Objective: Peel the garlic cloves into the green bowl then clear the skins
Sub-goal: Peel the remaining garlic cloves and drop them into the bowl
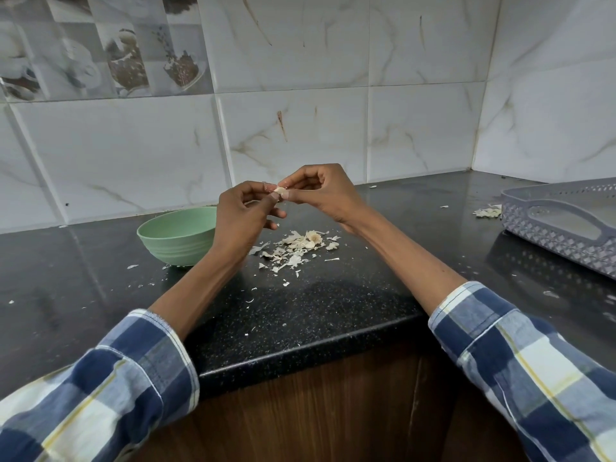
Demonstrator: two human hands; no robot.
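Above the middle of the counter [333, 295], toward its back edge, both hands meet on one garlic clove [279, 189]. Left hand [241, 216] has thumb and forefinger pinched on the clove's near end; right hand [320, 191] pinches the far end with its fingertips, other fingers curled. Whether any skin remains on the clove cannot be told at this size.

Assessment: the clove is small, light and firm, likely slick once bare, so it is best held by its ends while a nail lifts the papery skin. Skins are brittle and nearly weightless; they will scatter if swept briskly.

Green bowl [173, 238] stands just left of the left wrist, its contents hidden by the rim. Loose skins [296, 248] lie heaped below the hands. A grey tray [560, 225] sits at the right edge, a smaller skin pile [487, 212] beside it.
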